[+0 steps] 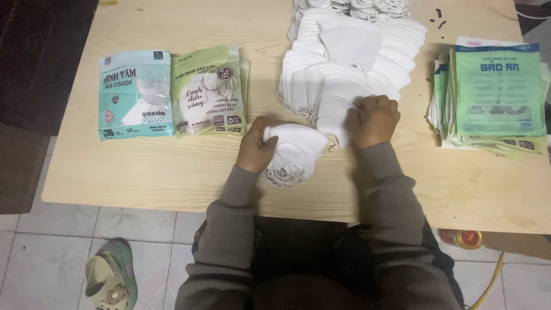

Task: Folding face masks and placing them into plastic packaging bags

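Observation:
My left hand [256, 146] grips a small stack of white face masks [294, 154] near the table's front edge. My right hand [373, 119] is closed on the edge of a white mask at the near end of a large pile of white masks [350, 60] that spreads toward the far side of the wooden table [172, 166]. Both hands sit close together, with the held stack between them.
A teal mask packet [135, 95] and a green mask packet [210, 90] lie at the left. A stack of green packets [496, 95] lies at the right. Below the table are a tiled floor, a sandal [110, 278] and a red-capped jar [466, 239].

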